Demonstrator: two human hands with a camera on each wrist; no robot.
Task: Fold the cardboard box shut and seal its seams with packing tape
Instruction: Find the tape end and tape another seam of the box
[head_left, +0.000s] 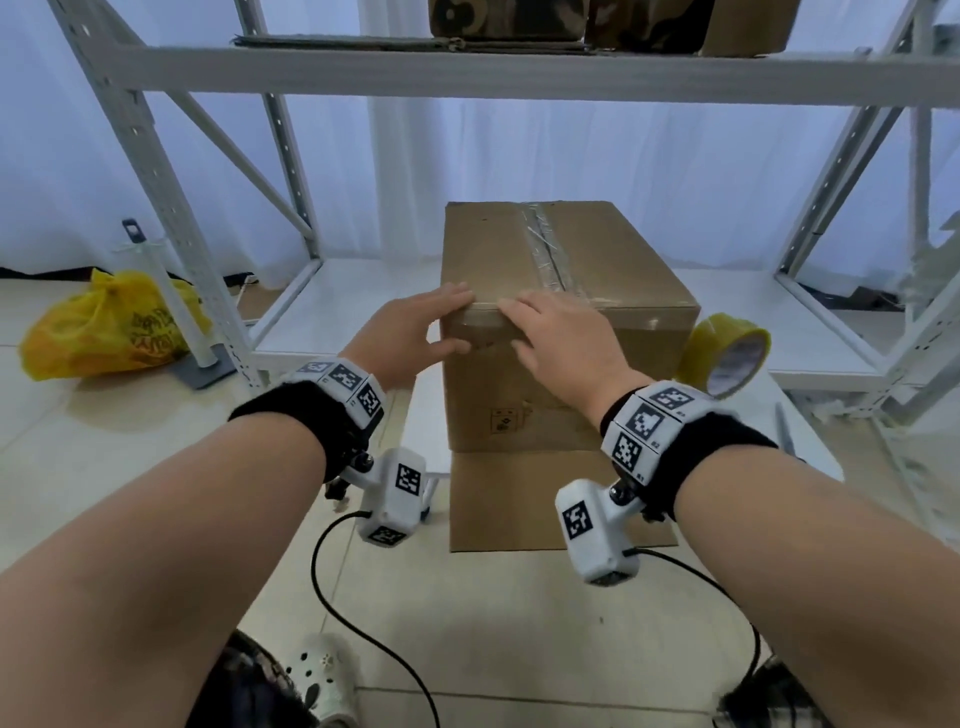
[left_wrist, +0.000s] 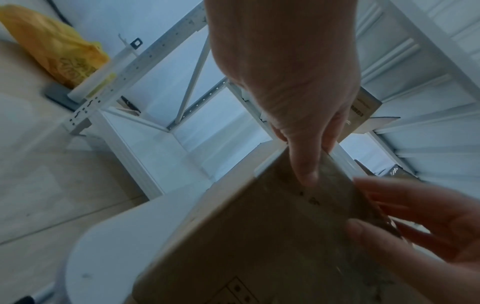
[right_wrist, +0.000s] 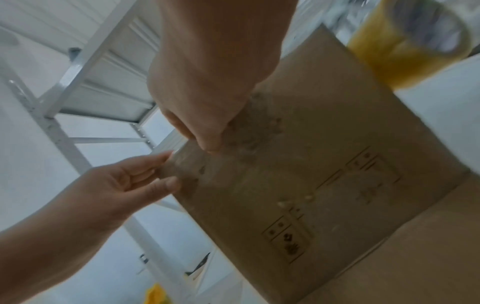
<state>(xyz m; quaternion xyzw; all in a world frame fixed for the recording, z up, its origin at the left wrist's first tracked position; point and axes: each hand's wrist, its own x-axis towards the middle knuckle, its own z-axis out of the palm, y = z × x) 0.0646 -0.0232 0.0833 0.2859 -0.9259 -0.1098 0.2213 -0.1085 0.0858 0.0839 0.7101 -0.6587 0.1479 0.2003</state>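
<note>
The cardboard box (head_left: 566, 322) stands on a low white bench (head_left: 810, 431) in front of a metal shelf (head_left: 291, 322). Its flaps are folded shut, and clear tape (head_left: 545, 249) already runs along the centre seam, from the far edge toward the person. That seam gives the long axis of the top.

The left hand (head_left: 415, 332) and the right hand (head_left: 561, 338) lie with relaxed, slightly spread fingers (head_left: 457, 296) on the near top edge, pressing tape over it.

The side seams probably remain unsealed. The yellow tape roll (head_left: 732, 358) leans just beside the box.
</note>
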